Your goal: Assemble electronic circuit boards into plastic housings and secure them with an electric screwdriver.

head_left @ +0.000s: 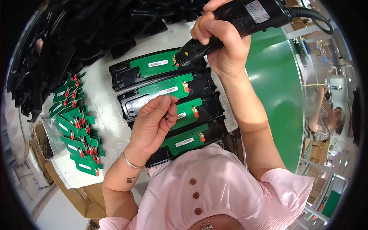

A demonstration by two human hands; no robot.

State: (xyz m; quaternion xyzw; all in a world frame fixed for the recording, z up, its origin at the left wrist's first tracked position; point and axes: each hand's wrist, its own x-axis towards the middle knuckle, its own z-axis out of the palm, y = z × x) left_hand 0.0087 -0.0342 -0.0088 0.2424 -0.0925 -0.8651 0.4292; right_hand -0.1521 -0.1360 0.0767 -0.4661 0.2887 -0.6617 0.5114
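Note:
My right hand (229,42) is wrapped round a black electric screwdriver (245,17), tilted with its cable end up and to the right. Its nose comes down at the right end of the farthest green circuit board (147,69), close to a small red and yellow part. That board lies in a black plastic housing (124,76), the farthest of several in a row toward me. Over the second and third housings hovers my left hand (151,124), thumb and fingers pinched together. Whatever the left fingers hold, if anything, is too small or hidden to name.
Loose green circuit boards (78,147) with red parts lie piled on the white table (105,126) at left. Black plastic parts (73,42) are heaped at the far left. A green surface (272,84) stretches to the right. Another person (324,122) sits at far right.

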